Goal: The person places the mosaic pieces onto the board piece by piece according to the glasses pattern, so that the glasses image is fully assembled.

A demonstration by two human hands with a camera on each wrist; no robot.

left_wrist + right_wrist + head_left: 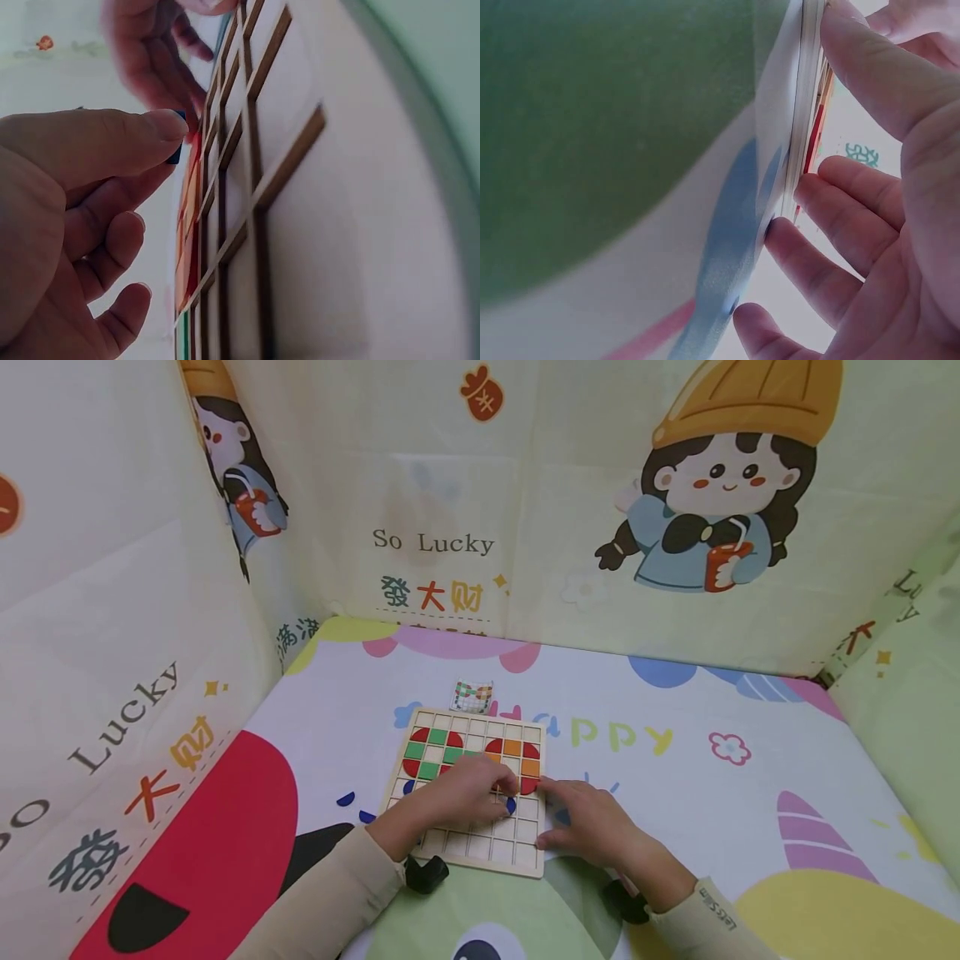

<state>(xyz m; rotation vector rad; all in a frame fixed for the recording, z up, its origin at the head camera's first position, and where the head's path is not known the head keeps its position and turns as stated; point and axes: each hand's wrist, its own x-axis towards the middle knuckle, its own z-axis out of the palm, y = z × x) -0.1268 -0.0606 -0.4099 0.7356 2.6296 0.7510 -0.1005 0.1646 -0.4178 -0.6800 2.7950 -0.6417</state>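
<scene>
In the head view a square wooden grid board lies on the printed cloth, its upper rows partly filled with red, green and orange pieces. My left hand reaches over the middle of the board and pinches a small blue piece between thumb and index finger, close over the grid. My right hand is at the board's right side, thumb and fingertips against the edge with the fingers loosely extended. Another blue piece sits at the board's left, partly hidden by my left arm.
A small pattern card with a coloured grid lies just beyond the board's far edge. Left of the board are loose blue half-round pieces. Printed cloth walls rise at the back and both sides.
</scene>
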